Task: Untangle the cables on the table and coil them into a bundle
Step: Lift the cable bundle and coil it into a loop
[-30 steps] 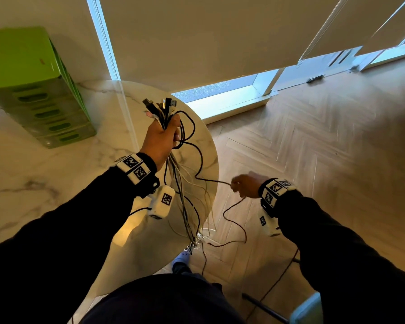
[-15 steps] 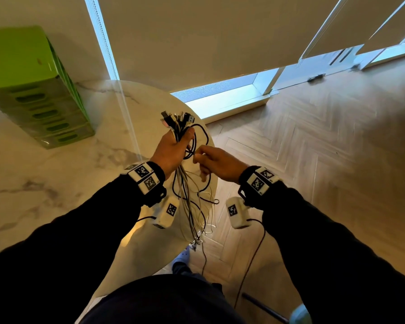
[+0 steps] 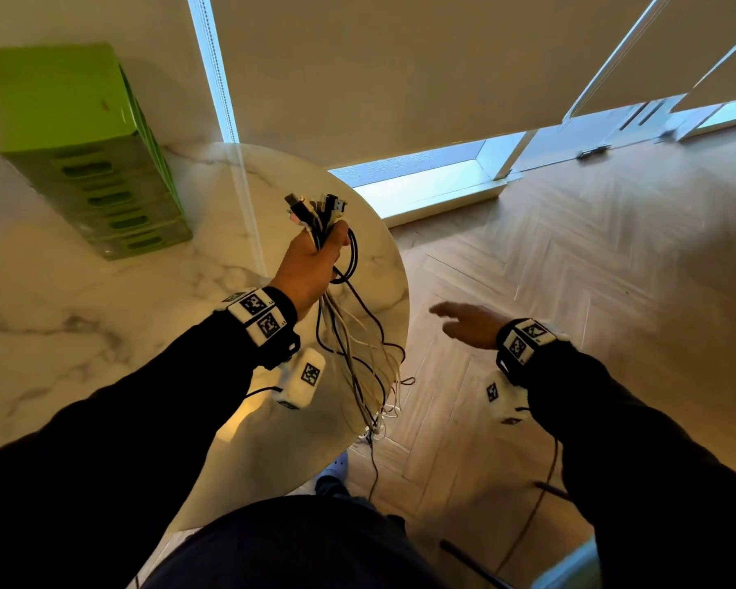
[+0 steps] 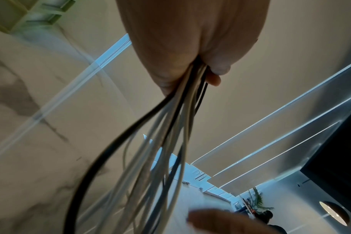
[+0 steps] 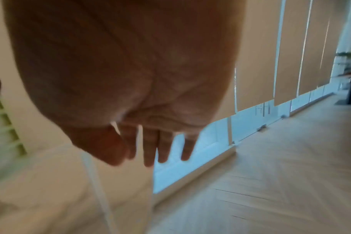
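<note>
My left hand [image 3: 311, 261] grips a bunch of black and white cables [image 3: 349, 333] near their plug ends [image 3: 315, 208], which stick up above the fist over the right edge of the marble table [image 3: 103, 333]. The strands hang down past the table edge toward the floor, fanning out below the fist in the left wrist view [image 4: 166, 134]. My right hand [image 3: 464, 323] hovers over the wooden floor to the right of the cables, fingers straight and spread [image 5: 150, 150], holding nothing.
A green stack of drawers [image 3: 86, 155] stands at the back left of the table. Window blinds [image 3: 400, 57] hang behind the table. Herringbone wood floor [image 3: 591, 269] spreads to the right. A thin dark cord [image 3: 536, 503] runs down from my right wrist.
My right hand has left the cable bunch and swung out to the right, opening flat. The left hand keeps its grip and has shifted slightly.
</note>
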`<act>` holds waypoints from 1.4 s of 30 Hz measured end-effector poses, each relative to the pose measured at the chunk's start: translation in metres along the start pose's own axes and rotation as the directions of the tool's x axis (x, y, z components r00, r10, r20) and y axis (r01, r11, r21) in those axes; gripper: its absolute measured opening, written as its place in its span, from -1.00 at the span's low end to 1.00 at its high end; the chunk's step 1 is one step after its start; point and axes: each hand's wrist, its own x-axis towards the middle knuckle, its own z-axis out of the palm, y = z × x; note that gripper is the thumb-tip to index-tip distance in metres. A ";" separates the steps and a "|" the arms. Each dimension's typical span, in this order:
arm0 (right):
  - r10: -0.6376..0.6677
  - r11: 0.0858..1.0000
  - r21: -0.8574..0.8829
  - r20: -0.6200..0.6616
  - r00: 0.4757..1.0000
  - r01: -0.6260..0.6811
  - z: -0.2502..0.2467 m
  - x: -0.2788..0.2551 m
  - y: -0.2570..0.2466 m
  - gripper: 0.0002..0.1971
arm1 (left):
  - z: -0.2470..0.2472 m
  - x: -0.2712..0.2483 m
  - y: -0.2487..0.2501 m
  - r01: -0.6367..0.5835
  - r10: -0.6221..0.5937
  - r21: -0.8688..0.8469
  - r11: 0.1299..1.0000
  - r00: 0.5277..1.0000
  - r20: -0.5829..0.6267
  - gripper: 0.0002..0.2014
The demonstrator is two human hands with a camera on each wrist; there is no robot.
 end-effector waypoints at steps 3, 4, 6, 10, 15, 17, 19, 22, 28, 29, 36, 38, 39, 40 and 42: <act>-0.168 0.911 0.351 -0.164 0.972 0.217 -0.019 -0.004 -0.052 -0.44 | 0.006 -0.005 0.006 -0.010 0.010 0.009 1.000 0.999 0.038 -0.72; -0.225 0.864 0.433 -0.128 0.966 0.258 -0.023 -0.008 -0.074 -0.44 | 0.008 -0.006 0.008 -0.018 0.017 0.015 1.000 0.999 0.050 -0.73; -0.312 0.830 0.475 -0.039 0.949 0.293 -0.024 -0.015 -0.111 -0.49 | 0.012 -0.007 0.012 -0.033 0.031 0.033 0.999 0.998 0.061 -0.75; -0.321 0.830 0.403 -0.220 0.921 0.385 -0.016 -0.018 -0.128 -0.82 | 0.007 -0.005 0.009 -0.068 0.066 0.043 0.997 0.997 0.041 -0.72; -0.209 0.740 0.482 -0.498 0.841 0.469 -0.025 -0.027 -0.094 -0.82 | -0.002 -0.004 0.001 -0.031 0.032 -0.069 0.997 0.999 0.016 -0.62; -0.148 0.847 0.394 -0.471 0.870 0.357 -0.026 -0.020 -0.064 -0.82 | -0.003 -0.004 0.000 -0.012 0.012 -0.118 0.993 1.000 -0.002 -0.62; -0.052 0.958 0.260 -0.243 0.969 0.117 -0.017 -0.009 -0.027 -0.81 | -0.006 -0.004 0.001 0.003 -0.004 -0.155 0.988 1.000 -0.004 -0.63; 0.184 0.982 -0.099 0.267 0.946 -0.163 -0.001 -0.011 0.002 -0.64 | -0.007 -0.005 0.004 0.008 -0.003 -0.192 0.981 1.000 0.025 -0.64; -0.182 0.965 0.177 -0.066 0.981 0.191 -0.014 -0.009 -0.051 -0.05 | -0.004 -0.009 0.009 0.009 0.004 -0.183 0.983 0.997 0.072 -0.63; -0.236 0.941 0.233 -0.073 0.969 0.247 -0.012 -0.004 -0.067 -0.08 | -0.002 -0.011 0.011 0.005 0.010 -0.177 0.984 0.996 0.083 -0.63; -0.392 0.920 -0.103 -0.188 0.900 0.379 -0.004 0.006 -0.124 -0.58 | -0.008 -0.014 0.011 0.000 0.018 -0.199 0.980 0.996 0.092 -0.65; -0.458 0.887 -0.072 -0.247 0.854 0.455 -0.007 0.000 -0.121 -0.61 | -0.011 -0.014 0.010 -0.001 0.016 -0.251 0.968 0.998 0.056 -0.71; -0.482 0.874 -0.085 -0.289 0.827 0.479 -0.010 -0.002 -0.118 -0.62 | -0.014 -0.013 0.008 -0.004 0.013 -0.267 0.964 1.000 0.029 -0.73; -0.495 0.867 -0.122 -0.331 0.803 0.483 -0.013 -0.003 -0.113 -0.62 | -0.016 -0.011 0.006 -0.008 0.009 -0.265 0.964 1.000 0.002 -0.74; -0.494 0.869 -0.203 -0.401 0.771 0.452 -0.020 -0.005 -0.101 -0.66 | -0.019 -0.007 0.002 0.001 -0.012 -0.231 0.973 0.999 -0.046 -0.72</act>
